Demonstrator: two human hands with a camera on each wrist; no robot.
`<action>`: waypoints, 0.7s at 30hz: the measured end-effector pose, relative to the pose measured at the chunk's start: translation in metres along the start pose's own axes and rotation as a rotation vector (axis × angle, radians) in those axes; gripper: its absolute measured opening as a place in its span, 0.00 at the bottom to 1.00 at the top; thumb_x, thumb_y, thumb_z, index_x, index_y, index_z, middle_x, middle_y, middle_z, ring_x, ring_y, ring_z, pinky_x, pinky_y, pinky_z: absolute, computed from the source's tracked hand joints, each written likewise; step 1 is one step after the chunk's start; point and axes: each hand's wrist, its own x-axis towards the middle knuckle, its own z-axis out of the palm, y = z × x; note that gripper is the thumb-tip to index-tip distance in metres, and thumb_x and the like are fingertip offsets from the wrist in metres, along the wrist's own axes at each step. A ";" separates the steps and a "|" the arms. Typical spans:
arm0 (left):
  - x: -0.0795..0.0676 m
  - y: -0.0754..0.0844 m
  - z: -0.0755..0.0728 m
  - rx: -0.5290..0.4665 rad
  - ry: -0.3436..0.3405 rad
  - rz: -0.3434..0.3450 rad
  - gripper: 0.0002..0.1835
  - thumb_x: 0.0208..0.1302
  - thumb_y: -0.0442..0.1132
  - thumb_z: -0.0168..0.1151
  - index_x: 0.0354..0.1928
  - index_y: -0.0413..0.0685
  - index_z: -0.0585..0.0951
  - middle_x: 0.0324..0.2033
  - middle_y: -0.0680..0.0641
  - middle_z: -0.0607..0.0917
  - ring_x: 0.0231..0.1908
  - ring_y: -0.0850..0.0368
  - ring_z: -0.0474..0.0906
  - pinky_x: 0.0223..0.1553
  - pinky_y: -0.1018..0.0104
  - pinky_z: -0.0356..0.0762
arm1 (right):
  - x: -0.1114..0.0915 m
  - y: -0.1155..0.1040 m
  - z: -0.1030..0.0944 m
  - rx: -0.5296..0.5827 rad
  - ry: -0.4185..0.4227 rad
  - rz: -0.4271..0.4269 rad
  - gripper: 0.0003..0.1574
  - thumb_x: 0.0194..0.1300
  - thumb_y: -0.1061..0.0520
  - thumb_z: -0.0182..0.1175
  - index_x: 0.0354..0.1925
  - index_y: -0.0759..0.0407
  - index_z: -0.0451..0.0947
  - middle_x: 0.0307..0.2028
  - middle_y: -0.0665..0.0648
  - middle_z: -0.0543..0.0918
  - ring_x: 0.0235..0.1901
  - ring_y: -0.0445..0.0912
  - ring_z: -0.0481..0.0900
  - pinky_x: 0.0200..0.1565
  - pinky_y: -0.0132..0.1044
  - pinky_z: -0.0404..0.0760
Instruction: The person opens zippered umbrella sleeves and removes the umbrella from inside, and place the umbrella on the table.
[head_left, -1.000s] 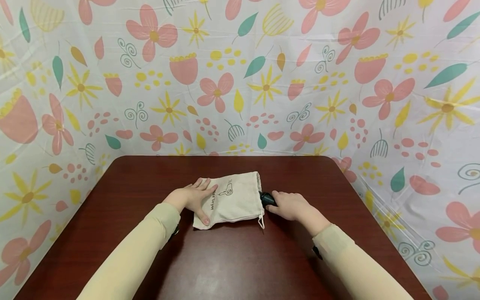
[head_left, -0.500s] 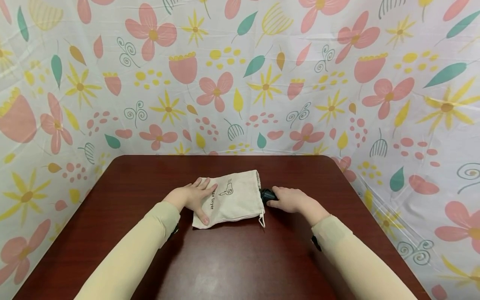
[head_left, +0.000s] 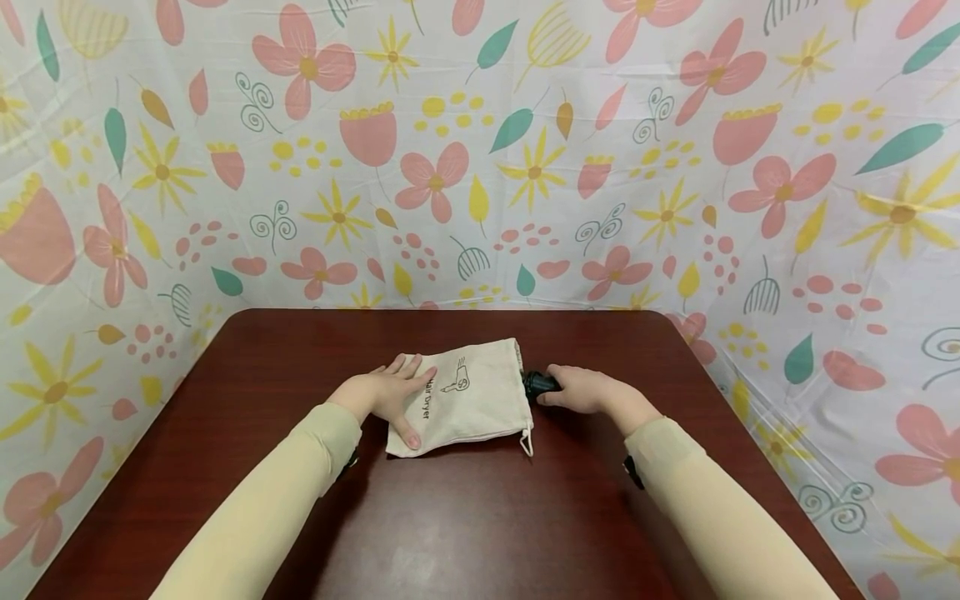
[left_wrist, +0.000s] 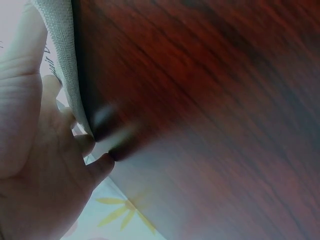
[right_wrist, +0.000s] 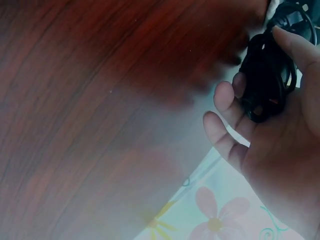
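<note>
Floral sheeting (head_left: 480, 117) curtains this table (head_left: 480, 525) into a nook.

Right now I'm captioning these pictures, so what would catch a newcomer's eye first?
Probably the flowered curtain behind the brown table. Next, the pale bag printed "Hair Dryer" on that table, with the left hand spread over its closed end. Then the black cord bundle at the bag's open end, held by the right hand.

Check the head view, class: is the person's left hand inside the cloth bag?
No, the left hand lies with fingers spread on top of the cloth bag, at the end farther from the right hand.
</note>
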 end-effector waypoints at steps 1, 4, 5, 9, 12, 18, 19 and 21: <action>0.000 0.000 0.000 0.000 0.000 0.001 0.73 0.12 0.82 0.53 0.68 0.59 0.39 0.66 0.43 0.36 0.63 0.43 0.27 0.57 0.45 0.44 | 0.000 0.001 0.000 0.014 0.000 -0.005 0.23 0.55 0.35 0.53 0.37 0.49 0.65 0.28 0.51 0.72 0.27 0.45 0.69 0.27 0.39 0.64; 0.002 -0.001 0.001 -0.001 0.001 0.006 0.74 0.12 0.81 0.54 0.68 0.58 0.39 0.66 0.42 0.36 0.63 0.42 0.27 0.57 0.43 0.43 | 0.000 0.002 0.000 0.023 0.008 -0.010 0.23 0.55 0.35 0.53 0.38 0.49 0.65 0.28 0.51 0.72 0.27 0.44 0.69 0.27 0.39 0.64; 0.003 -0.001 0.002 -0.006 0.000 0.006 0.74 0.11 0.81 0.54 0.68 0.58 0.39 0.66 0.42 0.36 0.63 0.41 0.27 0.56 0.42 0.43 | 0.000 0.002 0.000 0.020 0.013 -0.010 0.23 0.55 0.35 0.53 0.38 0.48 0.65 0.28 0.50 0.72 0.27 0.44 0.68 0.27 0.39 0.64; 0.005 -0.002 0.002 -0.042 -0.001 0.015 0.75 0.09 0.80 0.55 0.68 0.58 0.39 0.66 0.41 0.35 0.62 0.40 0.27 0.55 0.39 0.42 | 0.000 0.003 0.002 0.003 0.031 -0.012 0.23 0.54 0.34 0.53 0.37 0.48 0.65 0.27 0.50 0.71 0.26 0.44 0.68 0.26 0.39 0.64; 0.008 -0.005 0.005 -0.075 0.008 0.031 0.75 0.10 0.80 0.56 0.68 0.60 0.37 0.66 0.42 0.33 0.62 0.39 0.24 0.55 0.39 0.39 | -0.001 0.003 0.004 -0.023 0.051 0.000 0.23 0.54 0.33 0.52 0.36 0.47 0.65 0.26 0.50 0.71 0.26 0.43 0.68 0.26 0.38 0.64; 0.003 -0.003 0.002 -0.036 0.009 0.019 0.74 0.12 0.80 0.55 0.68 0.59 0.39 0.66 0.42 0.35 0.62 0.40 0.27 0.56 0.41 0.42 | -0.005 0.000 0.007 -0.066 0.083 0.044 0.23 0.53 0.31 0.52 0.34 0.45 0.65 0.26 0.48 0.72 0.25 0.43 0.68 0.25 0.40 0.63; 0.001 -0.001 0.001 -0.027 0.010 0.020 0.73 0.12 0.81 0.55 0.68 0.58 0.39 0.66 0.42 0.36 0.63 0.41 0.27 0.56 0.42 0.43 | -0.006 -0.001 0.008 -0.073 0.085 0.052 0.23 0.53 0.31 0.52 0.34 0.45 0.65 0.26 0.47 0.72 0.25 0.43 0.68 0.25 0.40 0.63; 0.000 0.000 0.000 -0.012 0.009 0.015 0.73 0.13 0.81 0.54 0.68 0.58 0.39 0.66 0.42 0.36 0.63 0.42 0.27 0.57 0.43 0.43 | -0.009 -0.003 0.009 -0.089 0.090 0.070 0.24 0.52 0.30 0.51 0.36 0.45 0.66 0.27 0.46 0.72 0.26 0.43 0.68 0.25 0.40 0.64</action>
